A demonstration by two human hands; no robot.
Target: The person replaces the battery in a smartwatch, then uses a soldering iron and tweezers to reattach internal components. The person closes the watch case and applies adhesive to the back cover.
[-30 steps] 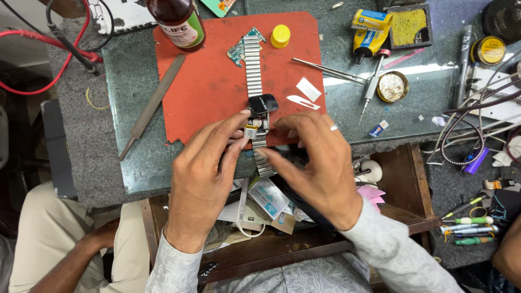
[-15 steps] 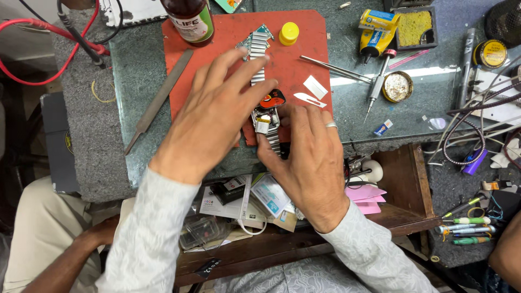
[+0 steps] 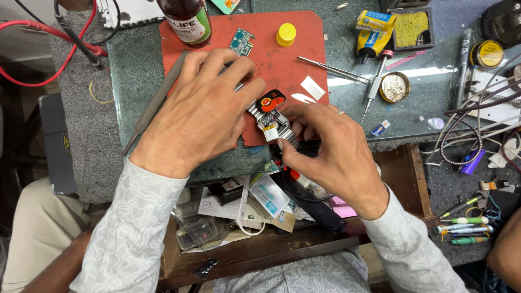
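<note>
A smartwatch (image 3: 269,116) with a metal link band lies on the red mat (image 3: 282,59), its case opened so that the black screen part with an orange patch is lifted off the body. My left hand (image 3: 203,111) lies flat over the upper stretch of the band and presses it down. The fingers of my right hand (image 3: 325,149) pinch the lower band end and the watch body at the mat's front edge. A small green circuit board (image 3: 241,42) and a yellow cap (image 3: 286,34) rest further back on the mat.
A brown bottle (image 3: 187,19) stands at the mat's back edge. Tweezers (image 3: 331,69), a screwdriver (image 3: 374,87), a round tin (image 3: 394,88) and a yellow tube (image 3: 374,32) lie to the right. A long flat tool (image 3: 154,106) lies left. An open drawer (image 3: 255,211) of clutter is below.
The watch has turned from upright to slanting and its screen part has come open. My left hand slid left over the band; my right hand moved down to the band's lower end.
</note>
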